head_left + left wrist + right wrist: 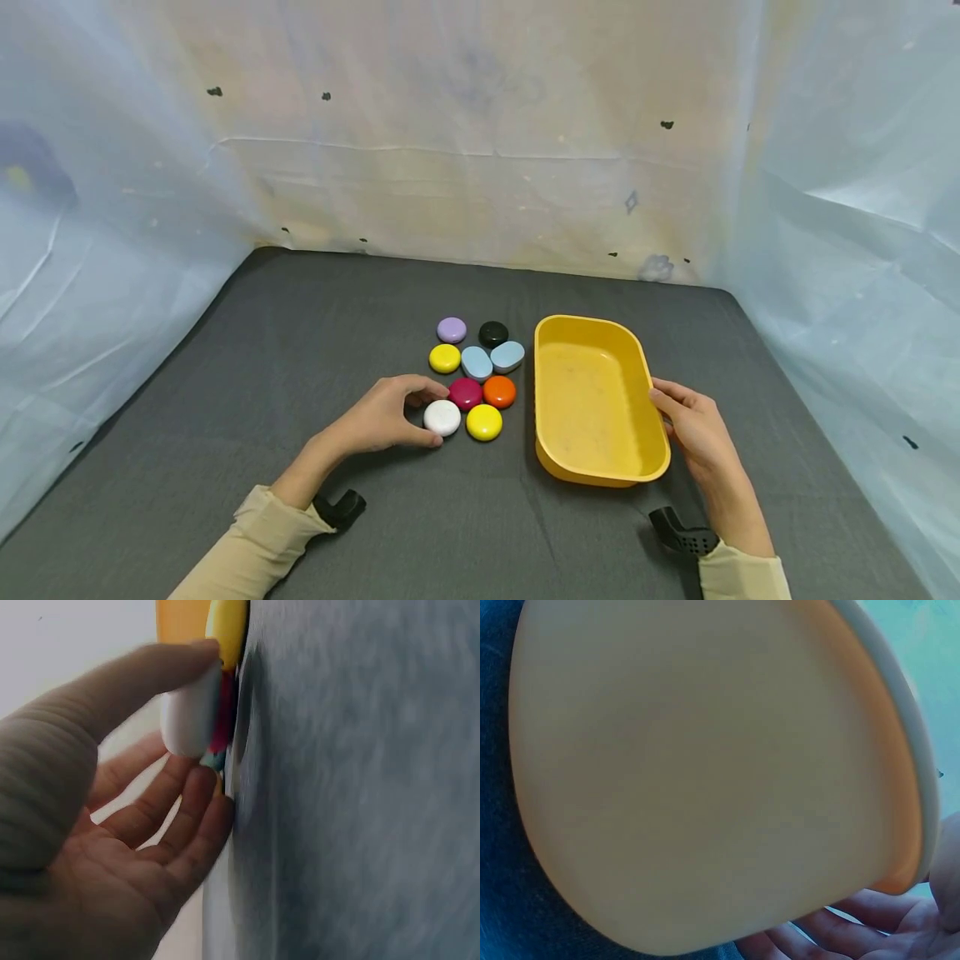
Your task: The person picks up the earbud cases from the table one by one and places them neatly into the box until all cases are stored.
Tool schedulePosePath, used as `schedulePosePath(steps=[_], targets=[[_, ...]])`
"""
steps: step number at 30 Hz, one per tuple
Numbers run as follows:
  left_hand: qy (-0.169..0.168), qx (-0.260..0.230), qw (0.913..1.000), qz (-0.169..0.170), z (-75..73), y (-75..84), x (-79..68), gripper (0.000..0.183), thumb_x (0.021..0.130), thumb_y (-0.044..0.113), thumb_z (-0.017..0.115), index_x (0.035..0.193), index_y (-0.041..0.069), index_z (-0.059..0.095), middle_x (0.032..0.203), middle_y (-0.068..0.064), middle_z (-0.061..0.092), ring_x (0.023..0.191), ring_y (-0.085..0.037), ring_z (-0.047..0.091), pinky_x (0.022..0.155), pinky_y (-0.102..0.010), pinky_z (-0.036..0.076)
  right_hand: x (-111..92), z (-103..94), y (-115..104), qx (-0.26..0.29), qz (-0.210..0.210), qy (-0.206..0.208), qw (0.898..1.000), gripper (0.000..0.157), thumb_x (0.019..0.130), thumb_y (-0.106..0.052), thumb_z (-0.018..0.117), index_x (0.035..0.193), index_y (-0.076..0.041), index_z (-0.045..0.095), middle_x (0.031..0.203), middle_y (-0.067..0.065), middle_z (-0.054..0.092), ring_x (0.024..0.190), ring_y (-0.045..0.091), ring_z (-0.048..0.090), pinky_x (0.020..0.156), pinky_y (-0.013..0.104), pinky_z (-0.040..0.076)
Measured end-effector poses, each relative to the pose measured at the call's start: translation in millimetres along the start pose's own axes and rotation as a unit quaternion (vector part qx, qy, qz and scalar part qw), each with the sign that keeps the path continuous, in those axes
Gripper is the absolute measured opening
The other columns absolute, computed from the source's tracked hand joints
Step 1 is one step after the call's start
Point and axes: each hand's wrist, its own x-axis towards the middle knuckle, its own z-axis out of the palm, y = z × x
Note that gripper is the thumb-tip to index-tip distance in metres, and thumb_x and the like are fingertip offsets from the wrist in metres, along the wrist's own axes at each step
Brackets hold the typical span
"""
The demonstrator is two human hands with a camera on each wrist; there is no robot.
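Observation:
My left hand (386, 414) pinches a glossy white rounded disc (442, 418) between thumb and fingers; the left wrist view shows the thumb on one side of it. A dark red disc (466, 394) sits right by the fingertips, and a yellow disc (483, 423) lies just right of the white one. With the right hand (697, 425) I grip the right side of a yellow rectangular tray (551, 400), thumb at the rim and fingers lower along the outer wall. In the right wrist view the tray's outer wall (705, 780) hides part of those fingers.
Beyond the white disc lie an orange disc (499, 392), a second yellow disc (445, 359), a purple disc (452, 330), a black disc (493, 335) and two light blue half-ovals (477, 363). Grey cloth (465, 533) covers the table; pale plastic sheeting (465, 200) surrounds it.

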Motion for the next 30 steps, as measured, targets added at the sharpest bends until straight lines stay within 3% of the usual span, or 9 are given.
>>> schedulePosePath(steps=[13,21,25,30], targets=[[0.025,0.011,0.9996,0.003,-13.4,11.1,6.8,0.060,0.070,0.026,0.091,0.122,0.009,0.066,0.115,0.007,0.064,0.105,-0.012,0.059,0.096,-0.037,0.047,-1.6,-0.2,0.8,-0.005,0.004,-0.004,1.000,0.054,0.105,-0.031,0.048,0.148,0.001,0.039,0.144,0.022,0.044,0.113,0.018,0.056,0.084,0.024,0.052],[0.048,0.014,0.9981,0.036,-19.5,26.9,27.3,0.055,0.072,0.028,0.090,0.119,0.011,0.067,0.114,0.008,0.064,0.103,-0.010,0.059,0.095,-0.038,0.048,-1.0,-0.9,-0.3,-0.007,-0.009,-0.002,1.000,0.053,0.105,-0.030,0.048,0.147,0.002,0.041,0.141,0.023,0.046,0.108,0.017,0.059,0.083,0.025,0.053],[0.057,0.004,0.9972,0.048,-18.7,35.3,39.3,0.054,0.073,0.029,0.090,0.119,0.012,0.067,0.113,0.008,0.064,0.102,-0.011,0.058,0.095,-0.044,0.047,-1.9,-0.8,0.4,-0.016,-0.005,-0.002,1.000,0.053,0.105,-0.031,0.048,0.147,0.001,0.041,0.142,0.022,0.046,0.110,0.018,0.057,0.083,0.023,0.052],[0.064,-0.009,0.9962,0.059,-16.6,45.6,52.1,0.053,0.074,0.030,0.088,0.119,0.012,0.067,0.111,0.007,0.064,0.103,-0.011,0.058,0.097,-0.041,0.046,-1.7,0.5,0.5,-0.030,-0.006,-0.004,1.000,0.054,0.105,-0.032,0.047,0.147,0.001,0.041,0.142,0.022,0.046,0.115,0.023,0.055,0.085,0.025,0.052]])
